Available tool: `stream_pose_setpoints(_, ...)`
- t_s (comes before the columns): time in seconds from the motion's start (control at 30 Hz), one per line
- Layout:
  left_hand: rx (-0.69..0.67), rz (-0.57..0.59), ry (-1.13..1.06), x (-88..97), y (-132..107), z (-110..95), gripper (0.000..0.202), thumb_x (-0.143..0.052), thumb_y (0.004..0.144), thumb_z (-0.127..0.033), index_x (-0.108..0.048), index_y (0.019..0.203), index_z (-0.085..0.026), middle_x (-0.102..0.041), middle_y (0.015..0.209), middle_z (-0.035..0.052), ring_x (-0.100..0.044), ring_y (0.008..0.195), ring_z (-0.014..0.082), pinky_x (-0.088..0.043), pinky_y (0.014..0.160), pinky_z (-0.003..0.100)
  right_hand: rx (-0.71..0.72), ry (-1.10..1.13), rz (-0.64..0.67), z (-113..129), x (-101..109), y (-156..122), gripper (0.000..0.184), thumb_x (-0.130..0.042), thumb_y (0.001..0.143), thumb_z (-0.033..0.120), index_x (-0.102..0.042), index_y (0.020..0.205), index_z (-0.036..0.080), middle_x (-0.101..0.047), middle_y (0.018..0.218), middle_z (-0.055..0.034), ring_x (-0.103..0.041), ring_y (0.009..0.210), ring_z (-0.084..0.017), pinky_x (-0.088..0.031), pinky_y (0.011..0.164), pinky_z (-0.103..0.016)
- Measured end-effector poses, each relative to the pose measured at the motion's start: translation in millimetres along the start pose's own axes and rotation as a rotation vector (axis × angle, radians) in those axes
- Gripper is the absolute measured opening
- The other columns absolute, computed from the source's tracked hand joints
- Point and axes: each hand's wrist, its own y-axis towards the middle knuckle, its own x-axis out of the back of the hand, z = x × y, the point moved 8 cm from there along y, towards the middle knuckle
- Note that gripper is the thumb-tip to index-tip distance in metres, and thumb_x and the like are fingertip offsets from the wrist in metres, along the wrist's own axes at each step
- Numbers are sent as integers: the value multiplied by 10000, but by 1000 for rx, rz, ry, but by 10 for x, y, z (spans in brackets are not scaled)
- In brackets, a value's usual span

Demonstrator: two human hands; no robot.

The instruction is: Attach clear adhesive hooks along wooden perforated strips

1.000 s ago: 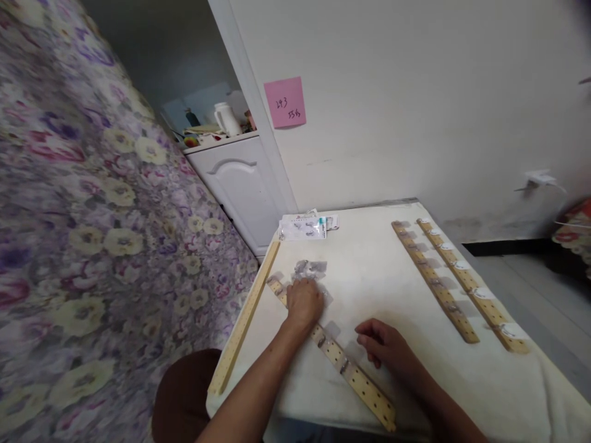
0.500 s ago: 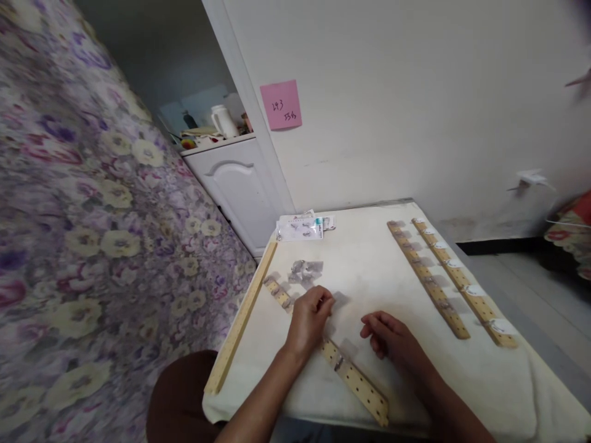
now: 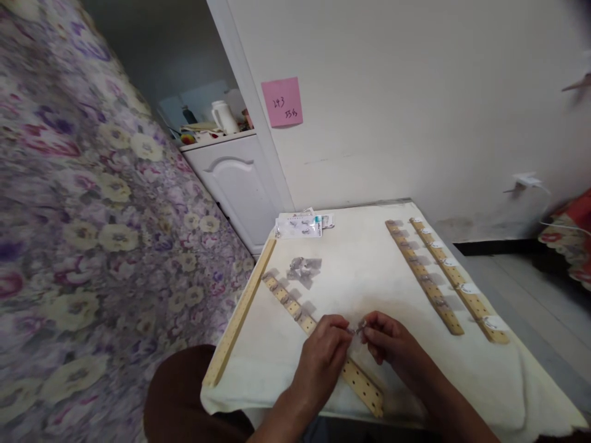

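Note:
Between the fingertips of my two hands is a small shiny metal piece (image 3: 357, 329), too small to tell its kind. My left hand (image 3: 325, 349) pinches it from the left, and my right hand (image 3: 386, 335) from the right. Beneath my left hand slants a wooden strip with drilled holes (image 3: 364, 389); the hand and wrist cover its middle. Several small metal pieces (image 3: 286, 300) sit along its far half. Behind the strip lies a small heap of clear, shiny pieces (image 3: 302, 269) on the cloth.
A bare wooden strip (image 3: 240, 314) lies along the table's left edge. Two drilled strips stand at right: one with metal pieces (image 3: 422, 277), one with white tags (image 3: 459, 280). Printed packets (image 3: 299, 226) lie at the back. A floral curtain (image 3: 96, 246) hangs left; a wall (image 3: 369, 111) rises behind.
My left hand has moved right and nearer to me, uncovering more of the drilled strip's far half. It now meets my right hand at the small metal piece.

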Motion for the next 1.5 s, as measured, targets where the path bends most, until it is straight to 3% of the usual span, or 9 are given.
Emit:
stream_pose_setpoints(0.2,79,5,-95,-56,-168,49,132,-464,903,-130,-572,907,-206,-603,989,59,-581,937,159,-464,806,273,-10,-52,14,-73,16,-31,293,-738,687,381,-598,838,172,-542,587,62,-426,429,-38,-304,422,-171)
stream_pose_setpoints(0.4,468,-35,-364,-107,-324,272,154,-415,943,-293,-537,967,-204,-611,779,10,-590,696,141,-467,657,248,47,-234,-12,-66,19,-31,249,-680,727,381,-570,834,185,-512,583,71,-437,433,-64,-337,431,-200)
stream_pose_setpoints(0.5,550,-3,-449,-197,-357,302,161,-441,928,-335,-526,911,-199,-604,725,-6,-590,640,139,-460,617,243,169,-449,-49,77,-49,-83,155,-631,771,323,-564,788,185,-504,580,62,-461,492,-86,-368,482,-222)
stream_pose_setpoints(0.67,556,3,-459,-256,-389,326,131,-449,918,-292,-528,867,-200,-587,689,-19,-575,643,134,-448,625,239,284,-644,-74,204,-157,-170,88,-608,785,272,-578,770,191,-530,621,41,-490,562,-110,-398,532,-239)
stream_pose_setpoints(0.87,538,-20,-491,-236,-373,298,92,-479,893,-270,-532,866,-200,-582,691,-23,-563,649,130,-447,626,239,208,-536,-99,142,-81,-151,119,-612,782,293,-576,862,212,-535,615,54,-505,495,-103,-422,488,-231)
stream_pose_setpoints(0.97,564,-17,-547,-275,-380,303,57,-503,870,-248,-532,872,-198,-562,653,-41,-537,600,116,-435,588,226,144,-488,-40,73,-80,-119,166,-632,763,301,-590,895,211,-514,618,63,-487,459,-88,-404,446,-220)
stream_pose_setpoints(1.1,585,-7,-594,-314,-425,321,47,-514,858,-233,-538,862,-192,-553,626,-47,-518,577,108,-419,566,214,50,-472,37,-42,-84,-106,149,-636,759,324,-576,804,195,-489,566,71,-455,427,-81,-385,420,-215)
stream_pose_setpoints(1.3,606,4,-439,-191,-644,379,117,-499,883,-283,-562,917,-191,-557,691,-31,-528,613,115,-405,572,211,-12,-527,13,-207,54,-187,155,-634,738,304,-539,761,183,-488,564,67,-421,447,-73,-332,397,-191)
stream_pose_setpoints(1.5,541,49,-194,-182,-909,372,98,-512,850,-188,-574,774,-189,-559,711,-16,-507,671,125,-385,609,208,-92,-572,-36,-327,134,-310,145,-623,745,310,-545,790,196,-490,543,74,-396,399,-71,-290,366,-190)
